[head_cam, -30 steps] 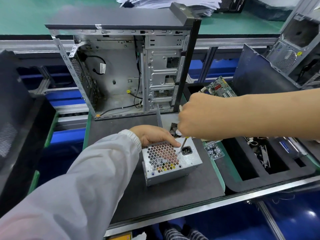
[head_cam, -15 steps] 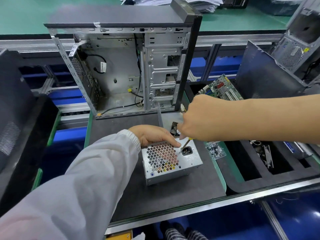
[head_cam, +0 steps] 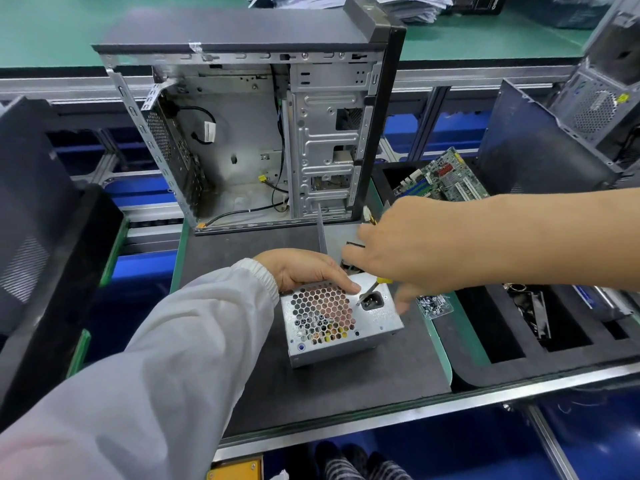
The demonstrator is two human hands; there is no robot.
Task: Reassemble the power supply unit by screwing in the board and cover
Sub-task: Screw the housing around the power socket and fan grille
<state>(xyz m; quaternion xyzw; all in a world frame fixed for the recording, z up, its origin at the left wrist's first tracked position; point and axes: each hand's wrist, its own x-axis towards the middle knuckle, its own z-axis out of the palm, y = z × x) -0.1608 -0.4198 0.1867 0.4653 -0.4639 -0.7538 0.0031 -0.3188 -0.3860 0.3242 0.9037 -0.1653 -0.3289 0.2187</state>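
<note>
**Screw being driven beside the power socket**

Head view: the silver sheet-metal power supply unit box (head_cam: 341, 320) stands on the dark foam mat (head_cam: 346, 379) of the table, in front of the open grey desktop computer case (head_cam: 256, 133) and nearer the person than it. Its upward face carries a honeycomb vent grille on the left, with coloured wires and parts showing through, and a black three-pin socket on the right. The cover looks seated, so the job is probably at the cover-screw stage.

The left hand (head_cam: 304, 270), in a white sleeve, lies over the box's far edge with its fingers curled round it and the forefinger stretched onto the top face; this reads as bracing the box so it does not slide or twist under the tool. The right hand (head_cam: 408, 251) comes in from the right of the box, and its grip is clamped round the handle of a slim yellow-handled screwdriver (head_cam: 369, 292), though motion blur hides the exact finger positions. The shaft slopes down and left, its tip meeting the face just left of the socket, presumably on a screw too small to make out.

Right of the box, just off the mat, sits a small clear tray of loose silver screws (head_cam: 433, 304), kept within easy reach. Further right and behind it, a green motherboard circuit board (head_cam: 446, 178) leans in a black foam bin.
</note>
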